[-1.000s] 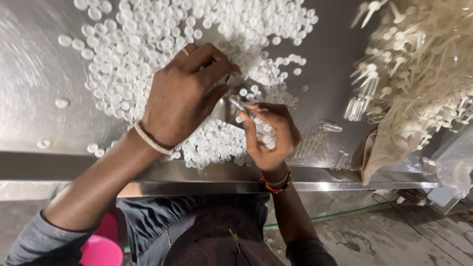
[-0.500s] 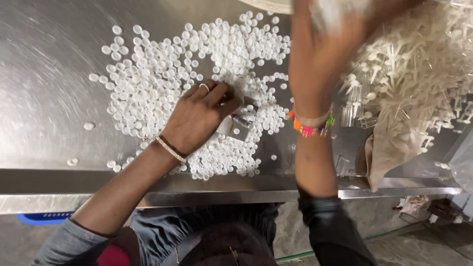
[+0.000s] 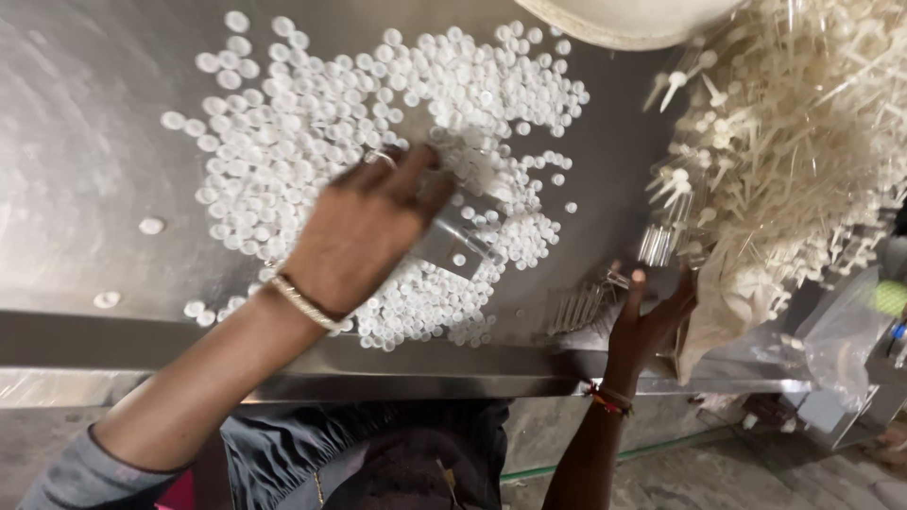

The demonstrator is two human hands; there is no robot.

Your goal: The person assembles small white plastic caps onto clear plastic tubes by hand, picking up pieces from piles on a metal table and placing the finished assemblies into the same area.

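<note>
**Head view: left hand over the white caps, right hand at the stem heap**

Head view, nearest first: at 6 o'clock the person's dark clothing and grey sleeve (image 3: pixel 66 472) sit against the front edge of the steel table (image 3: pixel 85 123).

At about 5 o'clock the right hand (image 3: pixel 652 316) rises from below the table edge, a coloured bracelet (image 3: pixel 609 399) on its wrist. Its fingers are spread open and point up toward 1 o'clock, reaching the lower edge of the heap of pale plastic stems (image 3: pixel 794 161). I cannot tell whether it has hold of anything; the fingertips are lost against the heap. Just left of this hand a few clear ribbed pieces (image 3: pixel 576 307) lie on the steel.

Near the middle of the frame the left hand (image 3: pixel 364 236) lies palm down over the spread of small white round caps (image 3: pixel 378 113), with a pale bangle (image 3: pixel 304 302) on the wrist and a ring on one finger. The fingers are loosely curled and point to 1 o'clock. A clear plastic piece (image 3: pixel 458 241) sits right at the fingertips, at 3 o'clock from the hand; the blur hides whether the fingers grip it or only touch it.

The caps run from just under the left wrist out to 12 o'clock, thickest beyond the fingers, with stray ones at 9 o'clock. The two hands are well apart. At 12 to 1 o'clock, farthest off, the rim of a pale round container (image 3: pixel 633 21) shows above the stems. A clear bag (image 3: pixel 846 331) hangs at 4 o'clock.
</note>
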